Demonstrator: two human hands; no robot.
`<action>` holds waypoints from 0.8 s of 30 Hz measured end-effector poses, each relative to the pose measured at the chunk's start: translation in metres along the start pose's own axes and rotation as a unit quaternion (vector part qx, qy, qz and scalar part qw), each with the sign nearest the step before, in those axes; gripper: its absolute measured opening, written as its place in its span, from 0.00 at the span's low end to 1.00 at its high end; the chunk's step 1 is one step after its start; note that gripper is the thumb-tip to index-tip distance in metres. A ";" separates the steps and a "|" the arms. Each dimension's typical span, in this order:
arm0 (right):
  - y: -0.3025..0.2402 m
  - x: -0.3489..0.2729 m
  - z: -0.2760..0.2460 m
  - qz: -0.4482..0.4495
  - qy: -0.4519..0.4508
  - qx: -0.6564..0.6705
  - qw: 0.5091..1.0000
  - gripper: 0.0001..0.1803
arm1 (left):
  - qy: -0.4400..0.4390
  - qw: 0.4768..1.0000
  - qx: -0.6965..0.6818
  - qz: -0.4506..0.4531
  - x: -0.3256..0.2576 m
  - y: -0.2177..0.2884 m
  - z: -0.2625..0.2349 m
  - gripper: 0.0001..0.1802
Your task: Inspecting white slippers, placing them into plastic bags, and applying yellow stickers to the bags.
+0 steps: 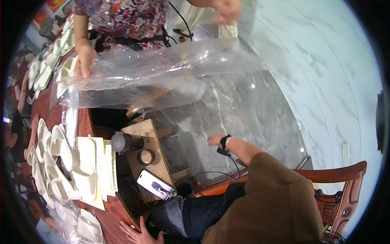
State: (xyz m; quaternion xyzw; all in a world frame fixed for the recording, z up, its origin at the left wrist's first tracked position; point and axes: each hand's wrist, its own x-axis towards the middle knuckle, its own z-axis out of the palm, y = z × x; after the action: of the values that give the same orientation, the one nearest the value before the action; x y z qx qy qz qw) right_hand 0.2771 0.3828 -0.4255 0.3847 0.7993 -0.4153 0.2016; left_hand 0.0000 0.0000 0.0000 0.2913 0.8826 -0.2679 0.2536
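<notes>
My left hand (142, 235) rests at the edge of the reddish wooden table (109, 221), fingers spread. Stretched out over the grey floor is my right hand (215, 140), which holds nothing I can make out; its fingers are turned from view. A black band (226, 141) circles that wrist, and a black cable (237, 166) hangs from it. A phone (156, 185) with a lit screen lies beside my knee, on the edge of a wooden stool (149, 132). Also on the stool are a dark flask with a grey lid (118, 142) and a round dark-rimmed cup (145, 157).
Across from me a person in a flowered top (130, 20) holds up a wide clear plastic sheet (154, 77). Several cream slippers (57, 148) and yellowish dotted sheets (99, 171) lie on the table. A carved wooden chair (331, 175) is behind me.
</notes>
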 end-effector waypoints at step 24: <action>-0.127 -0.253 0.046 0.247 -0.317 -0.086 0.912 0.65 | 0.181 0.949 -0.155 0.208 -0.001 -0.042 0.040 0.44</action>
State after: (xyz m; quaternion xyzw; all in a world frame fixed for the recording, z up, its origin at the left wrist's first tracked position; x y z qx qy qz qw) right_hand 0.3351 0.1861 -0.2250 0.3992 0.6052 -0.3821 0.5730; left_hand -0.0146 -0.0545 -0.0149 0.4688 0.8644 -0.0117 0.1817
